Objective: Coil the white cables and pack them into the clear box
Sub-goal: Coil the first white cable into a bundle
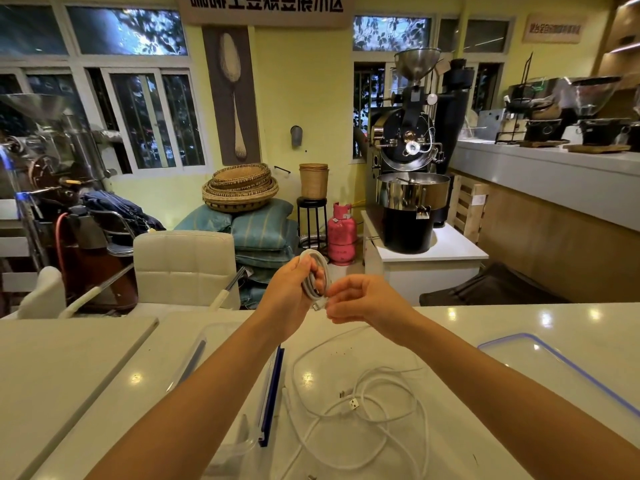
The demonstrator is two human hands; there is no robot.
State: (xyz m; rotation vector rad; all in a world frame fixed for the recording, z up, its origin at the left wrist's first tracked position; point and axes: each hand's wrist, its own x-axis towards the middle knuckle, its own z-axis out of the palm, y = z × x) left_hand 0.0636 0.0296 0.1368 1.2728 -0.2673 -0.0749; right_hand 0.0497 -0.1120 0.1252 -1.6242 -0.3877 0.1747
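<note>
My left hand (289, 289) grips a coiled white cable (317, 275), raised above the far edge of the white counter. My right hand (360, 299) is right beside it, fingers curled and pinching the coil's loose end near its plug (319, 304). Below, loose white cables (367, 410) lie tangled on the counter, with two plugs (349, 398) showing in the middle. The clear box (207, 355) with a blue clip stands on the counter under my left forearm, which hides part of it.
The box's clear lid with blue rim (554, 362) lies on the counter at the right. A white chair (183, 265) stands behind the counter. A raised white slab (69, 358) covers the counter's left side.
</note>
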